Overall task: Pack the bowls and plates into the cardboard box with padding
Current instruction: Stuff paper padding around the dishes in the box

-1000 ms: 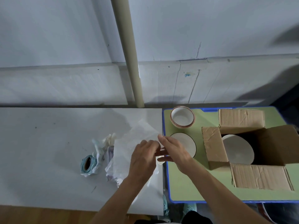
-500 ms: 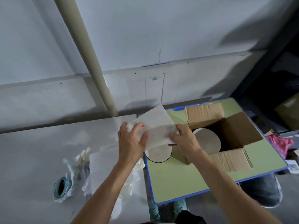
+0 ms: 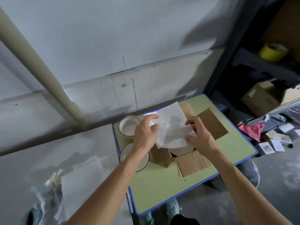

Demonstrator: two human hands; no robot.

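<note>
While left hand (image 3: 144,135) and right hand (image 3: 201,137) are pinching a white bubble-wrap sheet (image 3: 172,125) over the brown cardboard box (image 3: 191,161) (white plate (image 3: 181,150) inside), padding is underway; next, probably lowering it flat.

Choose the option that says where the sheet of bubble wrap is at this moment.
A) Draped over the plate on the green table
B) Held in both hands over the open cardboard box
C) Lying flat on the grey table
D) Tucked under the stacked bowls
B: the left hand and the right hand each pinch an edge of the bubble wrap, holding it above the open cardboard box.
</note>
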